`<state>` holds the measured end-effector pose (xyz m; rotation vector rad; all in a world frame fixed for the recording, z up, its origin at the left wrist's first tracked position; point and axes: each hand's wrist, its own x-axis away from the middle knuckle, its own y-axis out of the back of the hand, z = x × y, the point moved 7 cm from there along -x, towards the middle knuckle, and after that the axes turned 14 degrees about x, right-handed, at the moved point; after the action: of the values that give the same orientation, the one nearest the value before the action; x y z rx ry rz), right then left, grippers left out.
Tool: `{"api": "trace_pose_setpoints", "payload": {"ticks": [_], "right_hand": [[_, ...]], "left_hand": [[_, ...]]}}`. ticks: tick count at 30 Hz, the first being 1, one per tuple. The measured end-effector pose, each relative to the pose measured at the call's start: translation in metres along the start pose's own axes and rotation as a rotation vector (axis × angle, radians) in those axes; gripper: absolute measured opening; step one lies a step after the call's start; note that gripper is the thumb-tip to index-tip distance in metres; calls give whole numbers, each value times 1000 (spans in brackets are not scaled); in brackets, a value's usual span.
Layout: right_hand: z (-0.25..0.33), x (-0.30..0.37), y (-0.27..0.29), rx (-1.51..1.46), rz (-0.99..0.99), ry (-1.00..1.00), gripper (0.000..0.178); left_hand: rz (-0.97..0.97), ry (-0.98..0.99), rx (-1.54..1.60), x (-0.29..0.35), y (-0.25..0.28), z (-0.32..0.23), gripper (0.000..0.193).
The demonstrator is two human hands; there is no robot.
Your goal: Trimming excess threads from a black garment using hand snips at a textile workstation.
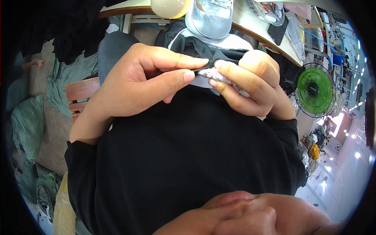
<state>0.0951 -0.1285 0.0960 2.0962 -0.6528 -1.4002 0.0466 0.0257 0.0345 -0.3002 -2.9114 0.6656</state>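
While the left hand (147, 80) pinches the edge of a dark cloth (194, 46) between thumb and fingertips, the right hand (254, 80) grips a small pale-wrapped object (217, 75) with a grey tip. Fingers of the right hand curled; its index fingertip also touches the cloth just beside the left fingertips. Exact kind of the wrapped object cannot be told, being partly covered by the fingers.

Cloth position: between the two hands, raised in front of the black shirt (196, 156), its remainder extending to the far side. A white fabric piece (243, 43) lies beside it, near a shiny metal plate (211, 21). Left of the plate, at the far edge: a rounded cream object (171, 8).

Far right: pale tabletop (256, 21) with wooden edge, bearing a dark phone (277, 33). Right, well apart from the hands: green-bladed fan (313, 88). Left: wooden slats (82, 91) behind the left forearm; further left, a green cloth bundle (29, 125) on the floor.
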Motion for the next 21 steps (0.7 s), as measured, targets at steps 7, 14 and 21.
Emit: {"api": "trace_pose_setpoints", "payload": {"ticks": [7,14,21], "right_hand": [[-1,0,0,-2,23,-7,22],[0,-1,-1,-19,31,4,21],[-3,-3,-2,-58,-70,-14,17]], "left_hand": [[-2,24,7,0,-1,1,34],[1,-4,0,0,-3,-1,33],[27,-36,27,-1,-1,2,32]]}}
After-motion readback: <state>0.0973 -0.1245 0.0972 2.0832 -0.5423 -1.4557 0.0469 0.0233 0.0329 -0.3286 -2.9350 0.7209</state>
